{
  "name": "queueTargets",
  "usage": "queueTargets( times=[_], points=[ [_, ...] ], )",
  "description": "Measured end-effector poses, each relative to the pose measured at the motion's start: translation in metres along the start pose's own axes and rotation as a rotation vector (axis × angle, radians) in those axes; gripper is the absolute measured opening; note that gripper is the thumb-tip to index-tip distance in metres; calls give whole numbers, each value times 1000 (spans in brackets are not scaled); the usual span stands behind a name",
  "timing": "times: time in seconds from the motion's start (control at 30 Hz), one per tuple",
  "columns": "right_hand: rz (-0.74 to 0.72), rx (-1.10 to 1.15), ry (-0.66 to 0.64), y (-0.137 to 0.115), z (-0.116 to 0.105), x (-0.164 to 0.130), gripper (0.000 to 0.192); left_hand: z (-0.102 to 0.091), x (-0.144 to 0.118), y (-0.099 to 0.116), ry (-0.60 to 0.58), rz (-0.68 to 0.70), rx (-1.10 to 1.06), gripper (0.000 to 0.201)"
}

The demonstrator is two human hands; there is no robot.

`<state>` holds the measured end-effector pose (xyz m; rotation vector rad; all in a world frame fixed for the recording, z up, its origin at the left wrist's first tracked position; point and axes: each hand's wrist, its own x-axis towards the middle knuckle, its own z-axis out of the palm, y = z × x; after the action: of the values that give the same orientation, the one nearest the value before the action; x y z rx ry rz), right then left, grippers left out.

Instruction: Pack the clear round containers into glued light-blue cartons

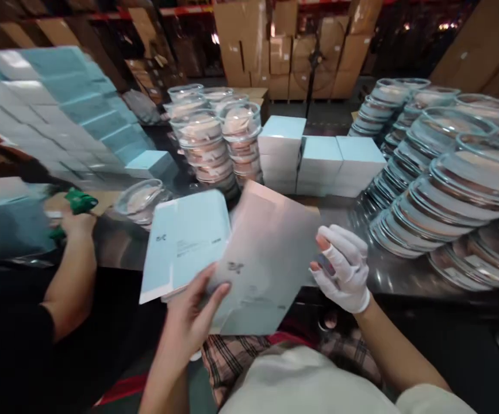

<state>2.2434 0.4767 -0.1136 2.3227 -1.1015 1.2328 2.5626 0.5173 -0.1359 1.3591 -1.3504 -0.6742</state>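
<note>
My bare left hand point(195, 310) grips a pale grey-blue printed packaging sheet point(271, 253) at its lower left edge, thumb on top. The sheet is tilted and slightly blurred, with a small dark mark on it. Beyond the wrist lies a stack of light blue printed sheets point(189, 236) bearing a similar mark, partly covered by the held sheet. My right hand point(344, 267), in a white glove with bare fingertips, is beside the sheet's right edge. Its fingers are curled toward the thumb, around something small and purplish that I cannot make out.
Glass dishes stand in tall stacks at the right point(456, 190) and back point(206, 138). Light blue and white boxes point(318, 167) stand between them, with a bigger pile point(81, 109) at left. A co-worker's hand point(79, 221) holds a green tape dispenser point(81, 201). A fan point(316, 57) stands behind.
</note>
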Motion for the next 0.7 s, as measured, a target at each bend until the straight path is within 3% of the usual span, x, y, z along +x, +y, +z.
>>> queueTargets(
  times=[0.1, 0.17, 0.23, 0.3, 0.4, 0.47, 0.53, 0.63, 0.7],
  points=[
    [33, 32, -5, 2, -12, 7, 51, 46, -28, -10, -441, 84, 24, 32],
    [138, 115, -51, 5, -19, 0, 32, 54, -40, -23, -567, 134, -1, 30],
    [308, 266, -184, 8, -26, -10, 21, 47, -43, -36, -620, 204, -19, 30],
    [491, 487, -476, 10, -32, -20, 22, 31, -40, -46, -605, 266, 2, 28],
    [663, 910, -1022, 14, -30, -36, 38, 15, -34, -58, -494, 362, 119, 34],
    [752, 1185, -1223, 12, -20, -53, 55, 18, -37, -66, -505, 449, 222, 43],
    [848, 1372, -1271, 7, -10, -72, 72, 32, -46, -70, -624, 485, 318, 54],
    [925, 1485, -1195, -1, -10, -99, 83, 55, -64, -70, -856, 330, 416, 106],
    [893, 1475, -1169, -2, -23, -111, 86, 60, -71, -68, -1015, 168, 384, 98]
  ],
)
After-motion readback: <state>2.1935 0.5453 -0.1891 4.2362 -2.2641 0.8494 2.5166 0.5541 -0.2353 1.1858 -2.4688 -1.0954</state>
